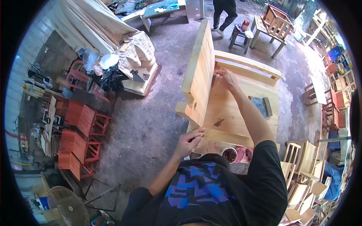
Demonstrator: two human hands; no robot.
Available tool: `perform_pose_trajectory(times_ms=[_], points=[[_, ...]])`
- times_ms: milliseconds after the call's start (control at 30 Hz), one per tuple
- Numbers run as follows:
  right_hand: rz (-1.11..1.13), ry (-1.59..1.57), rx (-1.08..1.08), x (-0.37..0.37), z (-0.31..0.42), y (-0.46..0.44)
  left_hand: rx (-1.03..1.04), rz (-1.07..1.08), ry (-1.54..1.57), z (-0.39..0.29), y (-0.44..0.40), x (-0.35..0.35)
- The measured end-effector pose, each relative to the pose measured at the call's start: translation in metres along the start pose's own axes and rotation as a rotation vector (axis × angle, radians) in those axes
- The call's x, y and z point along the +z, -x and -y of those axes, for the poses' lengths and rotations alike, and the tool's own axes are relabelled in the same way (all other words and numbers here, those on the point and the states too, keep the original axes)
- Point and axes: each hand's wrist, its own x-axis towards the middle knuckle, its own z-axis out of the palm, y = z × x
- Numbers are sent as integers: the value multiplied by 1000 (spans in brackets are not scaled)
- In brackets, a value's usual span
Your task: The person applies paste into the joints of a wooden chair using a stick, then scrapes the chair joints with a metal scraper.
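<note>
A pale wooden furniture piece stands before me, with an upright panel (pixel 200 64) on its left and a broad flat panel (pixel 230 107) beside it. My left hand (pixel 188 143) is at the near corner, its fingers closed on a thin stick-like tool (pixel 206 132). Just past that tool, a dark brown smear or lump (pixel 218 122) shows against the wood. My right hand (pixel 228 80) reaches to the far inner corner where the panels meet. Its fingers are pinched together there, and whatever they hold is too small to make out.
A grey slab with a wooden edge (pixel 261 106) lies on the flat panel. Close to my body are a tub of dark brown paste (pixel 229 154) and a pink cloth (pixel 244 154). Red chairs (pixel 81 116) stand left; wooden chair parts (pixel 301 184) are right. A person (pixel 224 15) stands beyond.
</note>
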Motion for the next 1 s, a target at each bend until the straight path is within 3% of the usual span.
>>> perform_pose_trajectory(times_ms=[267, 467, 667, 767, 867, 1000], points=[[42, 159, -104, -9, 24, 10, 139, 4, -131, 5, 1, -2], [82, 86, -168, -18, 38, 28, -1, 4, -27, 0, -1, -2], [137, 86, -179, -12, 53, 52, 123, 26, -83, 11, -4, -5], [90, 196, -265, -8, 56, 64, 84, 32, -51, 7, -3, -4], [220, 64, -139, -23, 59, 64, -69, 37, 14, -1, -1, -5], [-38, -35, -108, -15, 19, 22, -3, 1, 20, 9, 0, -2]])
